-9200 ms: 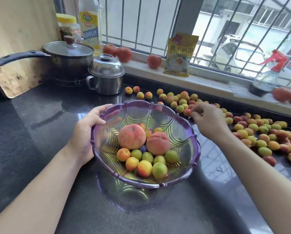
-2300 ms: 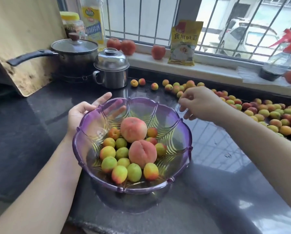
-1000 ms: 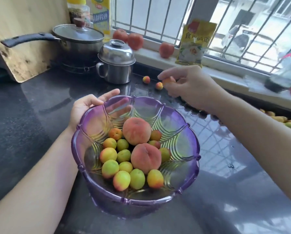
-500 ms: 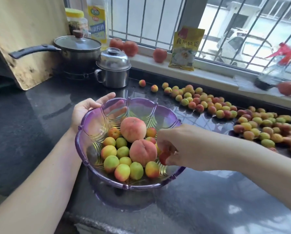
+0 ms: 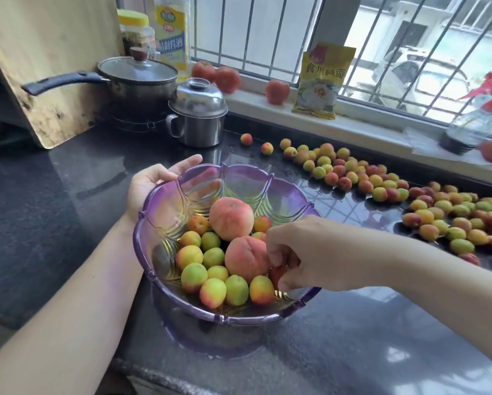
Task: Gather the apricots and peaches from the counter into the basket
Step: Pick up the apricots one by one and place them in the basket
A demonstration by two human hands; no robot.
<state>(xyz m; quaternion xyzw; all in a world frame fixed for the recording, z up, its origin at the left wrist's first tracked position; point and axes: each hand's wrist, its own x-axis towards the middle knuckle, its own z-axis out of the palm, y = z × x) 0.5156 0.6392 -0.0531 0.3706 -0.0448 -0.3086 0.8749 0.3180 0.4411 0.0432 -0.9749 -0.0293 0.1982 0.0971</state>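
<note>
Our right hand (image 5: 302, 258) sits low inside the right side of the purple basket (image 5: 199, 313), fingers curled down around a small reddish apricot (image 5: 276, 276) that we are setting beside the nearer of the two peaches (image 5: 246, 259); only a sliver of that fruit shows under the fingertips, so we judge it gripped but about to be let go. Our left hand (image 5: 150, 185) grips the basket's far left rim, thumb over the edge and fingers spread along the outer wall, steadying it. The relation that matters next is simple: the loose apricots on the counter (image 5: 353, 173) lie up and to the right of the basket, in a long band running from near the steel mug (image 5: 197, 115) toward the right edge of view. That puts them on the right hand's side, well apart from the left, so we judge the right hand should reach again while the left holds the basket. The band's nearest end lies just beyond the basket's far right rim.
</note>
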